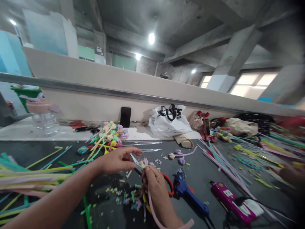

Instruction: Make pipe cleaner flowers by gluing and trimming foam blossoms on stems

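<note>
My right hand (156, 184) is closed on a pale pink craft stem (152, 208), with a small pastel flower (144, 163) at the fingertips. The stem trails down past my wrist. Scissors with a red handle loop (171, 184) show beside the same hand; their blade (134, 159) points up and left. How the scissors are held is partly hidden. Around the blade tip, my left hand (122, 160) has its thumb and fingers apart, with nothing clearly held. Small cut scraps (135, 197) lie on the dark table below both hands.
A blue glue gun (190, 194) and a magenta device (234, 200) with a cable lie to the right. Stems (28, 175) are heaped left; finished flowers (111, 136) lie behind. A phone (125, 117), white bag (169, 121) and bottle (43, 116) stand along the partition. Another person's hand (292, 175) is at far right.
</note>
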A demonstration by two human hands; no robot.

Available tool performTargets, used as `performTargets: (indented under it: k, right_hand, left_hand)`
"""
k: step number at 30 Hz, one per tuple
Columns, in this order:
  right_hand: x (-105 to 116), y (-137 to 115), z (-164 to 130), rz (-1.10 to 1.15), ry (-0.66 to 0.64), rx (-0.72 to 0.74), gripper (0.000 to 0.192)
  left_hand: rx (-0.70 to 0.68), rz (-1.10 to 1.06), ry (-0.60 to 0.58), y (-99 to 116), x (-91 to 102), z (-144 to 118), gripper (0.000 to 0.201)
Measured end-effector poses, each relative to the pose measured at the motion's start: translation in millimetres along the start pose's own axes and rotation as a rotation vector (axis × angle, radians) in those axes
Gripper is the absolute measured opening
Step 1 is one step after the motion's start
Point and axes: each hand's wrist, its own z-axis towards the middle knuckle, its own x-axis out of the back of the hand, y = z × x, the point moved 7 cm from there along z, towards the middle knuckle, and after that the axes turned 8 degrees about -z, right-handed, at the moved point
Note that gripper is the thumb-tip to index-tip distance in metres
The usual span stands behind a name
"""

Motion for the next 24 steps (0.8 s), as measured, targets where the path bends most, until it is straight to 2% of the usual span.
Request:
performTargets:
  k: [3,6,9,13,19,24]
  right_hand:
    - [9.6,-11.4,-0.1,-0.155,0.086,0.146,0.030]
    - [13.3,-24.8,-5.6,-0.412,0.174,0.356,0.032]
    - [13.6,-31.2,-10.9,-0.554,0.228,0.469,0.030]
    - [10.4,-35.6,-14.5,-0.638,0.224,0.531,0.028]
    - [7.9,-36.3,-15.8,-0.649,0.213,0.519,0.026]
    - [5.1,-35.8,-16.0,-0.681,0.180,0.501,0.024]
  left_hand:
    - [-0.101,0.205,0.247,15.0,11.7,-0.5,0.024]
    - [-0.228,0.365,0.369,32.1,6.5,-3.3,0.020]
    - [-0.306,0.412,0.338,39.9,-8.1,-3.6,0.017]
    - [-0.317,0.431,0.320,38.2,-17.7,-2.6,0.012]
    - [-0.330,0.439,0.363,36.9,-16.8,-4.1,0.011]
    - [-0.323,0.398,0.296,37.0,-21.5,-4.6,0.009]
